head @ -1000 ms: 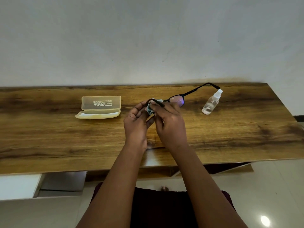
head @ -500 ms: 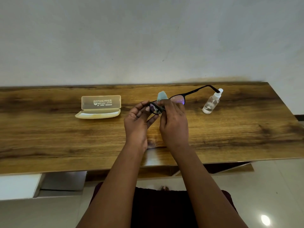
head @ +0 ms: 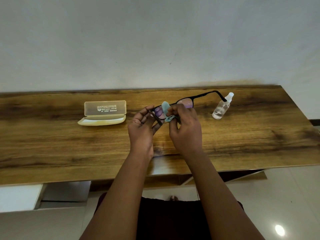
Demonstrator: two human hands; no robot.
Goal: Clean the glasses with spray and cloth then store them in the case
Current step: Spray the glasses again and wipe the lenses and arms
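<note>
Left hand [head: 141,126] grip holds glasses [head: 186,103] frame end, right hand [head: 186,128] grip pinches cloth [head: 166,108] on lens, above surface [head: 69,146] back edge

A single wide-angle view looks from the person's head, forward and down, across both forearms to the wooden table [head: 52,144] and the pale wall [head: 155,40] behind it. The left hand [head: 141,129] and right hand [head: 186,129] sit near mid-frame at arm's reach. The table's far edge bows with lens distortion; the floor [head: 285,196] shows below its near edge.
</note>
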